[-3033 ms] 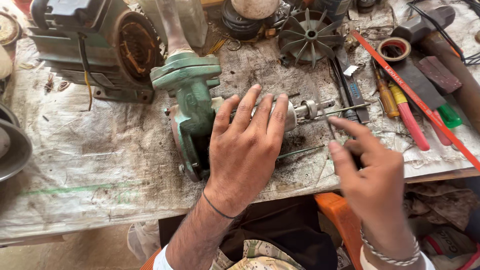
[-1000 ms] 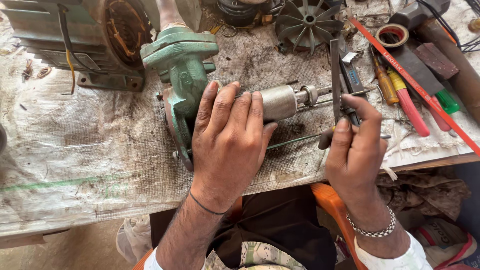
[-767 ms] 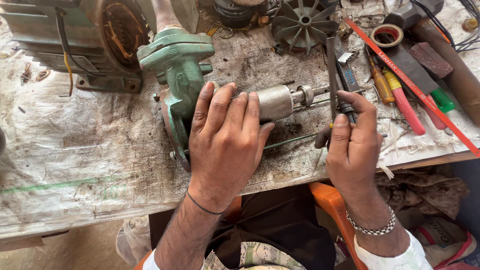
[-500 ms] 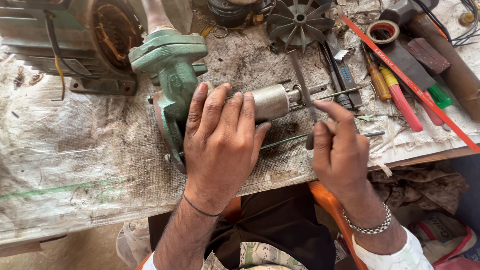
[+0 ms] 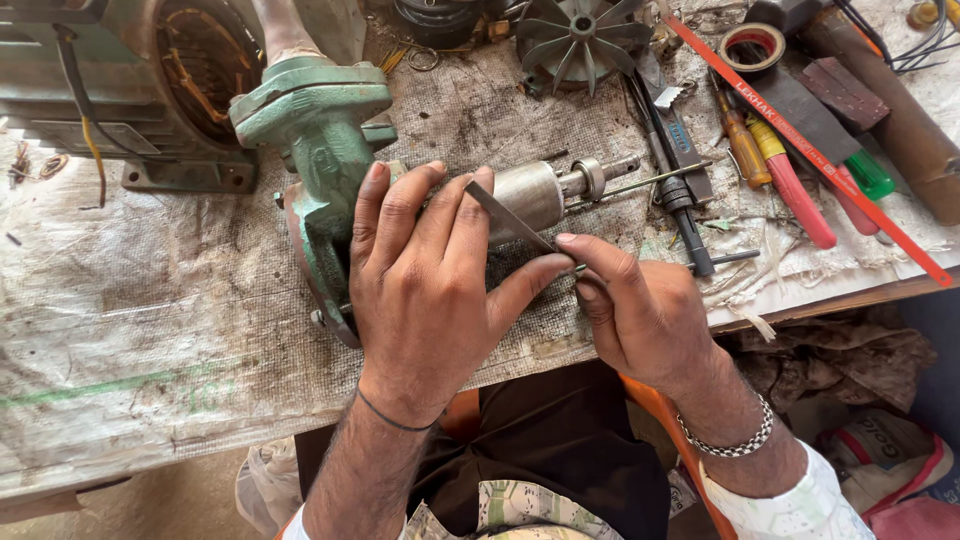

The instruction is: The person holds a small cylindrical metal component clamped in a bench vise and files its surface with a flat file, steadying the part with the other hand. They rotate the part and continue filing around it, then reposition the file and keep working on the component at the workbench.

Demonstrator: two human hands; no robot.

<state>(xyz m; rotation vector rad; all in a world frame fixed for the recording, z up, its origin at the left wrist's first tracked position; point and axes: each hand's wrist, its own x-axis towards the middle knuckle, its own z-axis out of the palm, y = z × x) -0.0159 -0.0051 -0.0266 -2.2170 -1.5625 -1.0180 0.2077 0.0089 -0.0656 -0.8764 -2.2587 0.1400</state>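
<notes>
While L hand clamps the rotor, R hand pinches a flat blade against it.
Rotor axis runs left-right on bench, shaft pointing right; blade slants across, R fingers nearer.

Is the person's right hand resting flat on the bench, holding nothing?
No: the right hand pinches a thin flat metal strip in its fingers against the metal rotor.

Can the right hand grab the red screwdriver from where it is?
Probably yes. The right hand lies close to the red screwdriver, which lies uncovered on the bench. But that hand is pinching a thin metal strip, so it would need to drop that first.
</notes>
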